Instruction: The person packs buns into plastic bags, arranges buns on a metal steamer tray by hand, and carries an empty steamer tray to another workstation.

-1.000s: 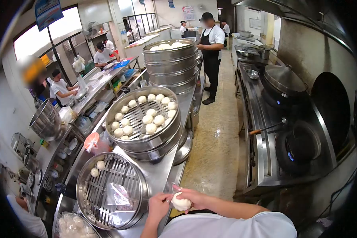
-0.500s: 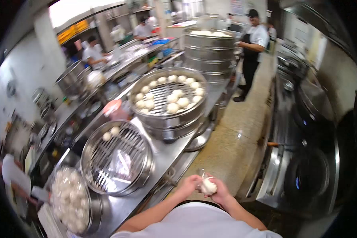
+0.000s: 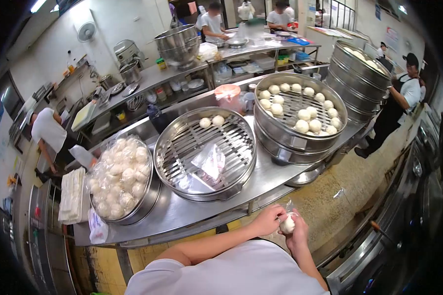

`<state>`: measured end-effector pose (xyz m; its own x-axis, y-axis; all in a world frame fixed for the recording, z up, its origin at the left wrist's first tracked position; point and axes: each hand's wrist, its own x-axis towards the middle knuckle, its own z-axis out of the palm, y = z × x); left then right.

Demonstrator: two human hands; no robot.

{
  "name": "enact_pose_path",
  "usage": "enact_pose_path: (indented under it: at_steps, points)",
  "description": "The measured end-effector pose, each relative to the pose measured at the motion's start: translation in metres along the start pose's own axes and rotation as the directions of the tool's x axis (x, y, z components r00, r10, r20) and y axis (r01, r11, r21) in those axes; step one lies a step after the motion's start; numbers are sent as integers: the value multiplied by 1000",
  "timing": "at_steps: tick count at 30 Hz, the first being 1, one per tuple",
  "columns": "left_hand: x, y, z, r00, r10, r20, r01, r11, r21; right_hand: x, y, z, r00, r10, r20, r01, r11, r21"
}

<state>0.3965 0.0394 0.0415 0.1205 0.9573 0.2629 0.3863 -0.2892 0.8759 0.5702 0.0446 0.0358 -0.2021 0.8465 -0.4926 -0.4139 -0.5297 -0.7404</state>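
A round white bun point(image 3: 287, 224) with a bit of clear plastic on it rests in my right hand point(image 3: 298, 233), whose fingers curl round it. My left hand point(image 3: 269, 219) pinches at the plastic on the bun's upper left side. Both hands are in front of my body, past the counter edge. On the steel counter point(image 3: 182, 216) stands a slatted steamer tray point(image 3: 177, 147) holding two buns and a small clear packet point(image 3: 210, 161). Left of it, a steamer point(image 3: 150, 199) is heaped with plastic-covered buns point(image 3: 118, 184). To the right a stacked steamer point(image 3: 300, 145) holds several buns.
A tall steamer stack point(image 3: 352, 83) stands at the counter's far right, with a person in a black apron point(image 3: 403, 93) beside it. A pink-lidded container point(image 3: 227, 95) sits behind the trays. Folded cloths point(image 3: 73, 195) lie at far left. A stove point(image 3: 379, 246) is on the right.
The view has swung left, bringing the plastic-covered buns and folded cloths fully into sight. My hands still hold the bun and its plastic together.
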Motion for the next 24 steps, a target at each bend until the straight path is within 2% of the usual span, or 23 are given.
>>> enact_pose_path:
  at_steps: [3, 6, 9, 11, 12, 15, 18, 19, 22, 23, 24]
  points:
    - [-7, -7, -15, 999, -34, 21, 36, 997, -75, 10, 9, 15, 1000, -19, 4, 19, 998, -68]
    - [-10, -15, -22, 973, -227, 39, 229, 936, -266, 15, 10, 26, 999, -38, 12, 40, 991, -129]
    - [-4, -12, -33, 996, -78, 30, 81, 992, -101, 16, 12, 41, 996, -42, -80, 38, 998, -49]
    - [6, -2, -40, 997, 12, 77, -17, 998, 58, 18, 18, 41, 986, -72, -152, 80, 996, 47]
    - [11, 3, -42, 993, 62, 99, -75, 988, 137, 15, 16, 42, 980, -91, -176, 98, 995, 35]
    - [21, 8, -39, 970, 181, 164, -198, 976, 92, 12, 11, 41, 966, -149, -210, 145, 989, -34]
    - [31, 17, -31, 940, 294, 175, -302, 953, 21, 17, 16, 28, 949, -206, -238, 205, 978, -26]
    - [35, 13, -29, 914, 340, 223, -358, 933, 44, 23, 19, 26, 930, -263, -256, 270, 963, -7]
    - [45, 23, -20, 893, 404, 198, -430, 896, 110, 4, 3, 24, 965, -107, -240, 166, 956, 240]
    - [44, 20, -17, 915, 340, 216, -376, 913, 157, 14, 15, 10, 974, -120, -191, 172, 943, 287]
    - [41, 18, -13, 936, 309, 168, -336, 927, 169, 14, 14, 9, 976, -102, -190, 163, 927, 337]
